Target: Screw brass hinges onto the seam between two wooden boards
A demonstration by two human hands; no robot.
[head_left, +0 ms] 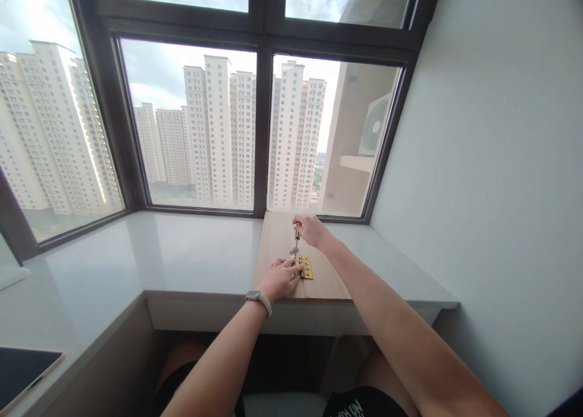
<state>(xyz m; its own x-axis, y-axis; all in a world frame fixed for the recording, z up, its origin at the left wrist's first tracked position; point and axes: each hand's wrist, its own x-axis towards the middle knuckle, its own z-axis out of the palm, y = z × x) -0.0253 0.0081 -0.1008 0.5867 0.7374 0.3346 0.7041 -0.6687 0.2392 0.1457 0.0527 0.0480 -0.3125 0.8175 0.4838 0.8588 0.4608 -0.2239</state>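
Note:
A screwdriver (pixel 297 231) with a yellow and black handle stands nearly upright in my right hand (pixel 310 230), its fingers closed round the handle top. The shaft points down at a brass hinge (pixel 308 267) lying open across the seam between two light wooden boards (pixel 277 238). My left hand (pixel 281 278) rests on the boards, thumb and fingers holding the hinge's left side and covering part of it. Holes show in the right leaf. Just beyond the hinge lie several small metal pieces (pixel 294 250), probably screws.
The boards lie on a white windowsill ledge (pixel 195 253), reaching its front edge. Dark-framed windows (pixel 262 132) stand behind, and a pale wall (pixel 483 162) rises at the right. A dark-screened flat device (pixel 27 374) lies at the lower left. My legs are below the ledge.

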